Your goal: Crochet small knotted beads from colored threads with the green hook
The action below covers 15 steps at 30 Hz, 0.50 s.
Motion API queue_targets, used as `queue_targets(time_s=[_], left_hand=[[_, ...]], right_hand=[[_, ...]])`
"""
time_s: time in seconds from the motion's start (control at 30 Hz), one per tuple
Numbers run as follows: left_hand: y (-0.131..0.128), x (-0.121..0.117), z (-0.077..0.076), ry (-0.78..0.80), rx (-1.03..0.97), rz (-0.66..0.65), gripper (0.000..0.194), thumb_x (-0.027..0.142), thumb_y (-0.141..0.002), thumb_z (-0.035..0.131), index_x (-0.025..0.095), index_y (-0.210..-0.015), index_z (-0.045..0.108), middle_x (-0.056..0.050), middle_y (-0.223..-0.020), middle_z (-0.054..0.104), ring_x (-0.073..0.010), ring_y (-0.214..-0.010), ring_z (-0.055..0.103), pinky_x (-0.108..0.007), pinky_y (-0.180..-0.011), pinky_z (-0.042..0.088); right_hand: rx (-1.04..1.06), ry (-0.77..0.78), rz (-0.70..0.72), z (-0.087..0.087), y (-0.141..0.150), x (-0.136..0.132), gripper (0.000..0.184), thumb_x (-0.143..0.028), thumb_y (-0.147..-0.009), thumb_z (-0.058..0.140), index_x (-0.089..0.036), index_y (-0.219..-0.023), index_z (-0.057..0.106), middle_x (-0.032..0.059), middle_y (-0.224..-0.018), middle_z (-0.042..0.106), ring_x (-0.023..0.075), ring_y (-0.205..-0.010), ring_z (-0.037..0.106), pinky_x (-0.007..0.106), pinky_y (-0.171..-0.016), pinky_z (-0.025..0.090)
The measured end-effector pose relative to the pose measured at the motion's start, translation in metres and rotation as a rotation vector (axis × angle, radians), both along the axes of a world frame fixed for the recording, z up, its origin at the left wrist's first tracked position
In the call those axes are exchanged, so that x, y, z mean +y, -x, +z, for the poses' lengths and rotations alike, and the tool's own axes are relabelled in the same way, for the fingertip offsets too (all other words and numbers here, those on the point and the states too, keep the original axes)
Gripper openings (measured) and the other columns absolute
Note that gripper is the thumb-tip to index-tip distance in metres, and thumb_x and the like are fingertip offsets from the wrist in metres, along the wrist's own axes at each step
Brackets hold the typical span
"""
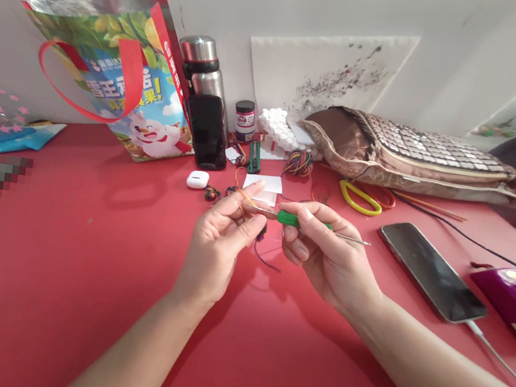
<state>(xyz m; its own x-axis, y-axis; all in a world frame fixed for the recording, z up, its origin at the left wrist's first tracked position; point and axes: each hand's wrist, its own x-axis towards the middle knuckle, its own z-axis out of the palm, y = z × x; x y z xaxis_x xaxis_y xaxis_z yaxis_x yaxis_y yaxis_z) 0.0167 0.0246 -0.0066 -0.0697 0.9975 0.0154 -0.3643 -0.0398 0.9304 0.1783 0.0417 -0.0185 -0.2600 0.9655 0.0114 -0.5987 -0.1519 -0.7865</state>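
Note:
My right hand (334, 253) is closed around the green grip of a crochet hook (287, 218). One metal end points left toward my other hand, and a thin metal end sticks out to the right behind the fingers. My left hand (217, 236) pinches a small piece of dark multicoloured yarn (260, 233), mostly hidden by the fingers. A yellow-orange strand runs up over the left fingers near the hook's tip, and a dark tail hangs below. Behind the hands lies a ball of multicoloured yarn (299, 163), with a smaller yarn bundle (212, 194) to the left.
Along the back of the red table (129, 278) stand a printed bag (151, 93), a steel flask (205, 59), an upright phone (206, 131) and a jar (244, 120). Yellow-handled scissors (358, 199), a charging phone (433, 271) and a purple power strip (508, 302) lie on the right.

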Motion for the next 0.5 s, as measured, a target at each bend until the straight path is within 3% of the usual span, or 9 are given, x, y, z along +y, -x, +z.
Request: queue_targets(time_s=[0.1,0.2,0.3,0.4,0.5], left_hand=[[0.001,0.001,0.000,0.005,0.042,0.024,0.034,0.023,-0.084,0.086,0.029,-0.118,0.086,0.000,-0.084,0.075,-0.0081,-0.065,0.053,-0.022,-0.063,0.045],[-0.002,0.001,-0.001,0.029,0.013,0.057,0.037,0.021,-0.081,0.089,0.027,-0.118,0.086,0.002,-0.078,0.072,-0.0088,-0.066,0.056,-0.023,-0.066,0.048],[-0.008,-0.001,-0.002,0.059,-0.012,0.125,0.043,0.021,-0.080,0.091,0.025,-0.122,0.084,0.002,-0.077,0.073,-0.0099,-0.071,0.062,-0.023,-0.070,0.049],[-0.015,-0.005,-0.001,0.091,-0.049,0.155,0.047,0.020,-0.080,0.091,0.023,-0.126,0.083,0.002,-0.074,0.072,-0.0074,-0.065,0.056,-0.019,-0.065,0.047],[-0.015,-0.006,0.003,0.122,-0.166,0.106,0.045,0.017,-0.075,0.093,0.021,-0.120,0.085,0.004,-0.068,0.068,-0.0061,-0.062,0.054,-0.016,-0.063,0.047]], right_hand=[[-0.014,-0.031,-0.002,-0.003,0.000,-0.001,0.017,-0.036,-0.087,0.089,-0.020,-0.094,0.086,-0.0007,-0.069,0.071,0.0063,-0.051,0.051,0.023,-0.052,0.045],[-0.082,-0.114,-0.048,-0.006,0.003,-0.005,0.013,-0.034,-0.094,0.083,-0.022,-0.100,0.086,-0.0009,-0.072,0.071,0.0075,-0.054,0.055,0.024,-0.055,0.047],[-0.236,-0.243,-0.177,-0.008,0.007,-0.012,0.012,-0.027,-0.100,0.075,-0.022,-0.106,0.084,-0.0011,-0.075,0.071,0.0089,-0.059,0.059,0.025,-0.059,0.052],[-0.360,-0.373,-0.333,-0.011,0.013,-0.018,0.015,-0.018,-0.101,0.072,-0.022,-0.110,0.082,-0.0020,-0.076,0.070,0.0093,-0.060,0.060,0.025,-0.060,0.054],[-0.384,-0.469,-0.358,-0.014,0.015,-0.021,0.018,-0.017,-0.102,0.070,-0.024,-0.114,0.081,-0.0015,-0.080,0.071,0.0099,-0.063,0.060,0.025,-0.060,0.055]])
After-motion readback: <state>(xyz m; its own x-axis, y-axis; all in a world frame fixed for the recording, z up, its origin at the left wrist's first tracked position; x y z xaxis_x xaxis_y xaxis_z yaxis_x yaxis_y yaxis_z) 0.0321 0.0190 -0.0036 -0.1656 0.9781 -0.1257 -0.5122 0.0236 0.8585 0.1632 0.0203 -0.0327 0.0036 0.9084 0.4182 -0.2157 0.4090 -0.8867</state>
